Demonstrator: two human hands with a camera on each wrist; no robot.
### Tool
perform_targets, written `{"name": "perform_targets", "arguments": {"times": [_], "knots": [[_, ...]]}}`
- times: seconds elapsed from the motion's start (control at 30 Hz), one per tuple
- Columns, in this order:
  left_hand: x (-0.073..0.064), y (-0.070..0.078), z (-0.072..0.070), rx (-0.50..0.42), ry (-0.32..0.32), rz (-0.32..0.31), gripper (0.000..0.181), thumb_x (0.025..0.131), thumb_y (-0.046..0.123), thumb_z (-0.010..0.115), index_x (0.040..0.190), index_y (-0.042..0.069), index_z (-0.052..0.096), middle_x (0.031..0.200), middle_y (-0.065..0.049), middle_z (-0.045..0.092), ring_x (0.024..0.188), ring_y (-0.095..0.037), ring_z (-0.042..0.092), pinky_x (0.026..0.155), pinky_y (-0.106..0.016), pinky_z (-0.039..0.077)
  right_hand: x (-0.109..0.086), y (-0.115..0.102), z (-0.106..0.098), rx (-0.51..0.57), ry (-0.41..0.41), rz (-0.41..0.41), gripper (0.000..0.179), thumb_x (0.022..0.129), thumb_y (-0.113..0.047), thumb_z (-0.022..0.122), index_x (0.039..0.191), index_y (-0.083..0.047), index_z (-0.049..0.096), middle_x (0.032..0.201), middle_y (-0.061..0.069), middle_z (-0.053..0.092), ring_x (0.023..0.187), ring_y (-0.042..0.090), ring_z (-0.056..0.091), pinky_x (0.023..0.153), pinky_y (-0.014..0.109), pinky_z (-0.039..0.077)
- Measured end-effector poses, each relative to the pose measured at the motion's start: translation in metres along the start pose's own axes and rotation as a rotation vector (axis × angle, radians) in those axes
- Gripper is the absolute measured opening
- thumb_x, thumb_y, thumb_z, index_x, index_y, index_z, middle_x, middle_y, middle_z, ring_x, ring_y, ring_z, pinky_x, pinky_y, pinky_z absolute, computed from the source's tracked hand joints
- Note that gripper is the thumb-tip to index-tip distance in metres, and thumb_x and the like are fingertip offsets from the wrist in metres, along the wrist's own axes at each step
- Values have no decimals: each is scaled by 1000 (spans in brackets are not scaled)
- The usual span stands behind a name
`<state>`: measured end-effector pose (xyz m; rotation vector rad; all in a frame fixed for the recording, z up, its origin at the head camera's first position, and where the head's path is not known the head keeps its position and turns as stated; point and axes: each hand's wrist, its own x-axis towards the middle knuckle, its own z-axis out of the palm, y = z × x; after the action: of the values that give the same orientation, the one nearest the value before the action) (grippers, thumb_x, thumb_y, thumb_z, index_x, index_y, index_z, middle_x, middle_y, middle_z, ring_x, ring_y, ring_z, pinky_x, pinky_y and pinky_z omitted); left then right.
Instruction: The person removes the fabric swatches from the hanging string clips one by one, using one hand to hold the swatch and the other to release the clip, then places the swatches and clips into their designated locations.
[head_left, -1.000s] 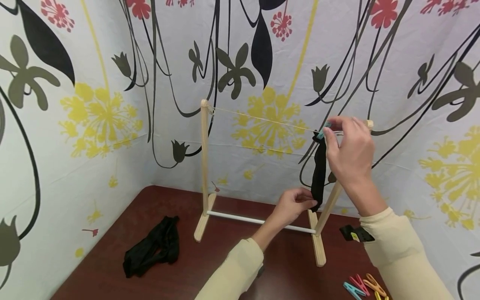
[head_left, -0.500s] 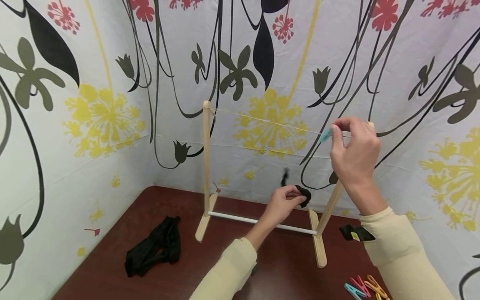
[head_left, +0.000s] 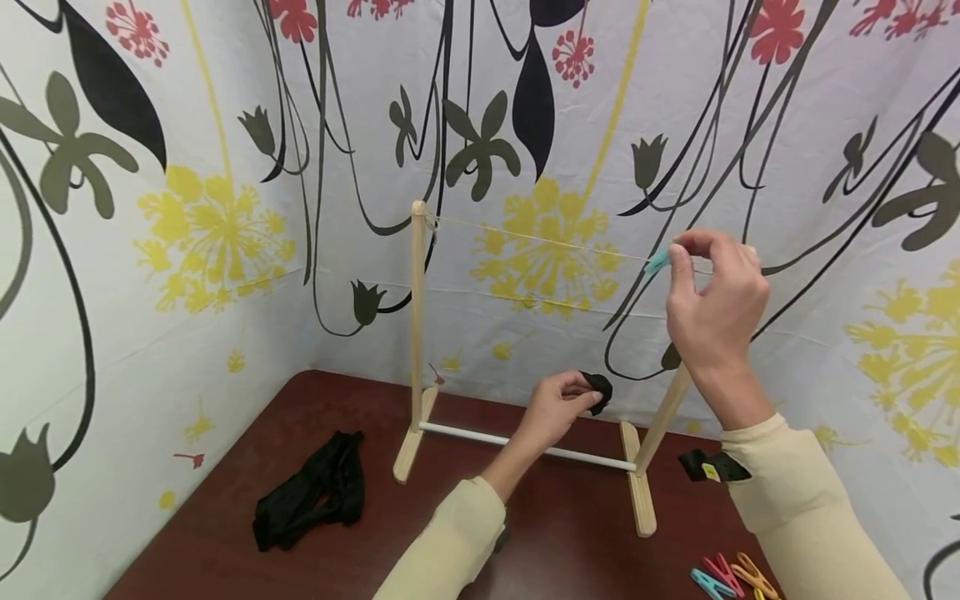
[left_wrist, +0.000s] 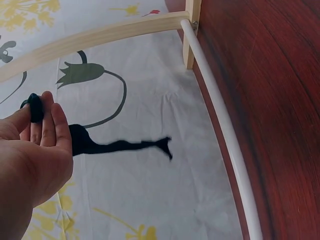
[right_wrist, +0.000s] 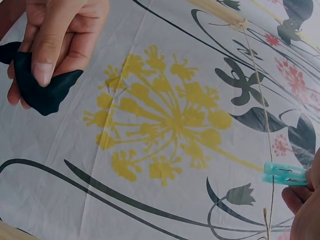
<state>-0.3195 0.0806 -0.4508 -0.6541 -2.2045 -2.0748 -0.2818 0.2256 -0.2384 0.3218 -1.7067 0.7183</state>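
My left hand (head_left: 551, 408) pinches a piece of black cloth (head_left: 602, 392) between thumb and fingers, below the string line. In the left wrist view a thin strip of this black cloth (left_wrist: 117, 146) trails out past the fingers. Higher up, my right hand (head_left: 712, 300) pinches a light blue clothespin (head_left: 657, 261) at the string (head_left: 540, 238). The right wrist view has the string crossing the tip of the clothespin (right_wrist: 286, 175); whether it is clamped there I cannot tell. The cloth and the clothespin are apart.
The string runs between two wooden posts (head_left: 417, 325) joined low down by a white rod (head_left: 472, 435). Another black cloth (head_left: 311, 492) lies crumpled on the dark red table (head_left: 555, 533) at left. Several coloured clothespins (head_left: 723, 575) lie at front right. A patterned fabric stands behind.
The black cloth has come off the string and away from the clothespin. My left hand has drawn it left and slightly down. The right hand still holds the clothespin, shifted slightly right.
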Motion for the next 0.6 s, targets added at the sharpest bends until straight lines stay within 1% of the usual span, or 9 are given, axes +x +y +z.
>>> {"name": "perform_targets", "arguments": {"times": [0.1,0.33,0.6], "knots": [[-2,2,-2,-11,-4,2,6,98,22,78,100,16,78,102,0,82,92,-1,74,81,-19,59,1,-1,1,5,6,3,22,102,-16,70,104,5,76,98,21,78,95,39,72,98,43,47],[-6,7,-8,-32,-3,0,7,98,22,77,101,15,79,104,-1,82,95,-1,75,84,-20,59,2,-2,1,10,23,-2,22,103,-16,70,104,4,77,99,20,80,97,38,74,103,42,50],[-10,8,-18,-28,6,12,9,99,24,77,103,16,78,107,-2,82,99,-6,76,86,-22,60,4,-1,2,31,74,-11,21,102,-17,72,103,3,80,98,18,81,96,37,75,104,37,50]]}}
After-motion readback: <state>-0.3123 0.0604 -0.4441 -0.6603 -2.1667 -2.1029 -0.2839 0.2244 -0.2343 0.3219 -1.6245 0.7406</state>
